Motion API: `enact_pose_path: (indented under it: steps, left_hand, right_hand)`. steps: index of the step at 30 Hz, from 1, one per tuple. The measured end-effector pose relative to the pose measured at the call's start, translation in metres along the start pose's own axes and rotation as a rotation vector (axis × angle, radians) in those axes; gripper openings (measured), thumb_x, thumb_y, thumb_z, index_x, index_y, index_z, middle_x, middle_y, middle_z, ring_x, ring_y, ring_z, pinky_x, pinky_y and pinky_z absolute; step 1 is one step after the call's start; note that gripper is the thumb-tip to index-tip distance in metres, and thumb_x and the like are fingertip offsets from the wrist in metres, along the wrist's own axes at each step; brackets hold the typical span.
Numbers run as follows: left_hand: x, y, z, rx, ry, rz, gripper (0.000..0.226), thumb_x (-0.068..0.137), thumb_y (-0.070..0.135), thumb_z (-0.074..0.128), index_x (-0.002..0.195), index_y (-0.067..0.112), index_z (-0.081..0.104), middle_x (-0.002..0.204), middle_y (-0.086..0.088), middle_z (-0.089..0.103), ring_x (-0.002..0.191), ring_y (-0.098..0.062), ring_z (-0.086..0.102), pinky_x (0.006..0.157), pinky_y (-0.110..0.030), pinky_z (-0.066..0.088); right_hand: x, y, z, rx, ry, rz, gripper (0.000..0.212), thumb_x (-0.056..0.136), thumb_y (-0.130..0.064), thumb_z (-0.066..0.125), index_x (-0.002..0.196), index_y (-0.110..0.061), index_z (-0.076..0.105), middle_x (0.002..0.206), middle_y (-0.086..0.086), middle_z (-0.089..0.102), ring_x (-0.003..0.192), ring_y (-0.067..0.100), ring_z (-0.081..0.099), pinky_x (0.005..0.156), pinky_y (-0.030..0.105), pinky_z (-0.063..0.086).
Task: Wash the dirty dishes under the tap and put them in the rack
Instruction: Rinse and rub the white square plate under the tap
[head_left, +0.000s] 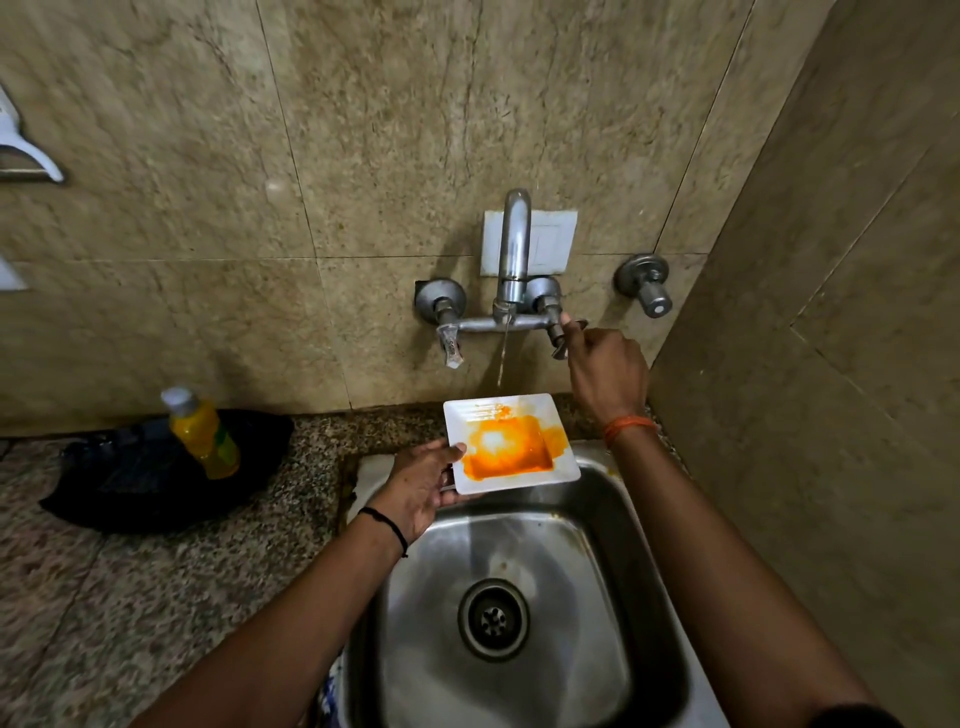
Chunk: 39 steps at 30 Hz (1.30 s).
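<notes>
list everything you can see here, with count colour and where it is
plate: 1, white square smeared orange, held over the sink's back edge, under the water stream
tap: 1, silver, on the wall above the sink, thin stream running
tap handles: 2, silver, either end of the tap's crossbar
wall valve: 1, silver, right of the tap
sink: 1, steel, bottom centre, drain in the middle
bottle: 1, yellow liquid with grey cap, on the counter at left
bag: 1, black, under the bottle
counter: 1, speckled granite, left
left hand: 1, black wrist thread, grip on the plate's left edge
right hand: 1, orange wrist thread, on the right tap handle
</notes>
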<state>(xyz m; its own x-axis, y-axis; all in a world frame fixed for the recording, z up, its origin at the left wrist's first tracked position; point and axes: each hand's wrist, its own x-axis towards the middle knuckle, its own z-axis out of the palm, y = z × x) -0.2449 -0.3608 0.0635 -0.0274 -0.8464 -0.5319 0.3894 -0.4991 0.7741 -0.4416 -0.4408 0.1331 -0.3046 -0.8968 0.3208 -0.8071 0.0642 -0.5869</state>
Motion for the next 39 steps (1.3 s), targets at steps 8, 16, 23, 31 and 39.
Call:
enact_pose_path:
  steps: [8,16,23,31,39]
  left_hand:
    - [0.000,0.001,-0.002,0.003,0.009,0.004,0.026,0.094,0.006,0.056,0.119,0.007,0.060,0.100,-0.011,0.070,0.084,-0.024,0.068,0.069,-0.040,0.060]
    - [-0.002,0.000,-0.005,-0.021,0.001,-0.009,0.031,0.094,0.005,0.055,0.124,0.006,0.059,0.108,-0.014,0.068,0.083,-0.024,0.068,0.059,-0.038,0.061]
    - [0.001,0.000,-0.007,-0.022,0.020,-0.004,0.027,0.093,0.005,0.057,0.119,0.006,0.060,0.103,-0.014,0.070,0.081,-0.024,0.068,0.057,-0.037,0.060]
    - [-0.004,-0.006,-0.009,-0.009,0.036,-0.019,0.015,0.092,0.003,0.057,0.104,0.007,0.065,0.090,-0.011,0.071,0.074,-0.021,0.069,0.053,-0.032,0.058]
    - [-0.003,-0.012,-0.023,0.000,0.096,0.000,0.020,0.093,0.002,0.055,0.110,0.004,0.063,0.088,-0.011,0.070,0.072,-0.023,0.067,0.055,-0.035,0.060]
  right_hand:
    - [-0.007,-0.019,-0.001,-0.033,0.014,0.026,0.057,0.101,-0.047,0.029,0.099,-0.003,0.065,0.103,0.022,0.066,0.095,0.037,0.059,0.072,0.035,0.037]
    - [-0.001,-0.017,0.001,0.140,0.005,0.158,0.057,0.102,-0.045,0.029,0.086,-0.005,0.066,0.095,0.017,0.068,0.085,0.032,0.059,0.070,0.032,0.036]
    - [-0.030,-0.013,0.003,0.511,-0.193,0.297,0.040,0.100,-0.034,0.043,0.082,-0.008,0.067,0.082,0.015,0.067,0.080,0.029,0.063,0.071,0.037,0.047]
    - [-0.096,-0.009,0.029,0.688,-0.592,0.108,0.022,0.089,0.001,0.061,0.110,-0.002,0.069,0.108,0.015,0.071,0.084,0.007,0.071,0.083,0.024,0.055]
    - [-0.143,0.035,0.033,-0.390,-0.559,-0.512,0.088,0.086,-0.075,0.012,0.153,-0.019,0.024,0.161,0.002,0.010,0.150,0.020,0.003,0.119,0.035,-0.008]
